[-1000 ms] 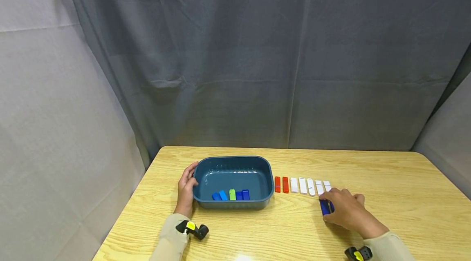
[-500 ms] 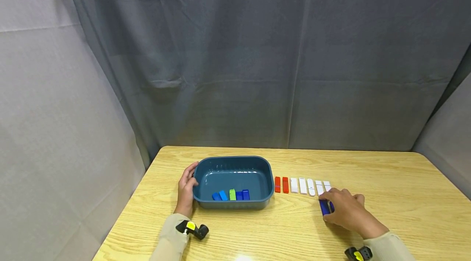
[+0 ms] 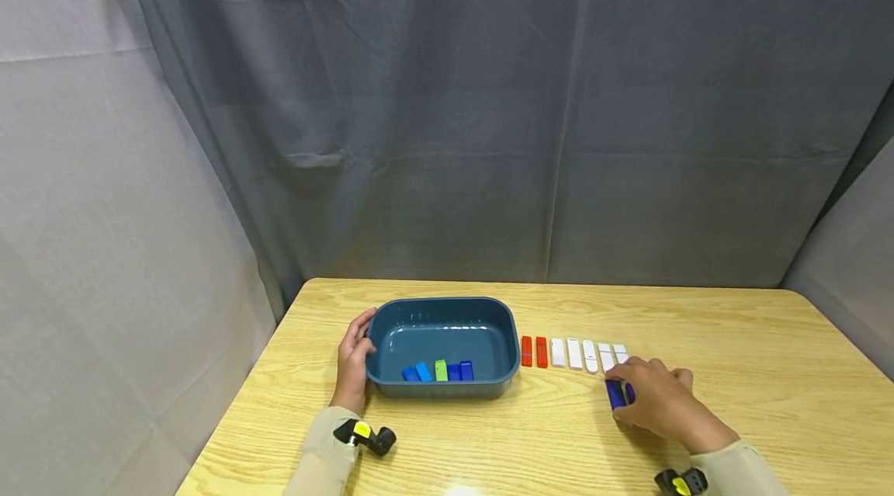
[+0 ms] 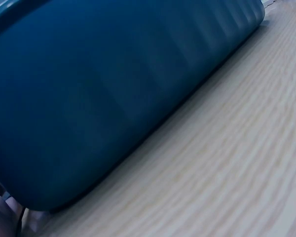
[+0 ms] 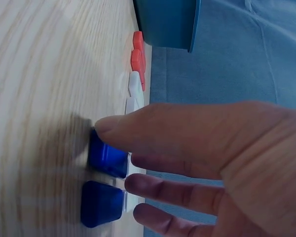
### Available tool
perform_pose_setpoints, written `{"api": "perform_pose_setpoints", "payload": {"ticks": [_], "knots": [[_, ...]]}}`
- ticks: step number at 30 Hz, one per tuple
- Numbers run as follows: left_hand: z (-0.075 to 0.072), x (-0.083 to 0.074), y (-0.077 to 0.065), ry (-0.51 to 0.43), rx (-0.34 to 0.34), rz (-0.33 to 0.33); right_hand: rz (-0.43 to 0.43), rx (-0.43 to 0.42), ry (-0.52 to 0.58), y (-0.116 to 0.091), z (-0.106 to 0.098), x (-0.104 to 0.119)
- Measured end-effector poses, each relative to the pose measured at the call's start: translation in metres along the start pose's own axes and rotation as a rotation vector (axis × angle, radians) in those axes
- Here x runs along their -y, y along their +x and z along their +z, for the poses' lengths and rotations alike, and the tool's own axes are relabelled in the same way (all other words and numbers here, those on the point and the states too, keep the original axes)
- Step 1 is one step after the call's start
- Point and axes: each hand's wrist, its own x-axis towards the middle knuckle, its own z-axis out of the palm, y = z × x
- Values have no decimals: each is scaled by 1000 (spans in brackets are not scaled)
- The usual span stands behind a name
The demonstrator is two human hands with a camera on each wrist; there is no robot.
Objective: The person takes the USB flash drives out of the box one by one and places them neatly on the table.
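Note:
In the head view a dark teal plastic tub (image 3: 443, 390) stands on the table, with blue and green USB sticks (image 3: 441, 370) lying in it. My left hand (image 3: 352, 364) holds the tub's left end, its thumb by the rim. At the right, my right hand (image 3: 656, 399) pinches a blue USB stick (image 3: 616, 395) lengthwise, thumb at its near end. The right wrist view shows that thumb on the blue stick and a second blue stick (image 5: 101, 203) beside it, under the other fingers. Whether the held stick touches the table cannot be told.
Red USB sticks (image 3: 542, 352) and several white USB sticks (image 3: 574, 354) lie in a row right of the tub, reaching up to my right fingers. The wooden table (image 3: 447, 449) ends at a grey curtain (image 3: 447, 170) behind; more cloth hangs at both sides.

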Motion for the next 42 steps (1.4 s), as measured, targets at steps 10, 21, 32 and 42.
{"api": "perform_pose_setpoints", "payload": {"ticks": [10, 21, 32, 42], "knots": [[3, 11, 3, -11, -31, 37, -121, -186, 19, -2, -7, 20], [4, -4, -3, -1, 4, 15, -314, -399, 120, 12, -13, 76], [8, -14, -9, 10, 4, 26, -436, -374, 170, 39, 5, 130], [10, -14, -8, 15, 5, 17, -413, -310, 156, 60, 35, 163]]}}
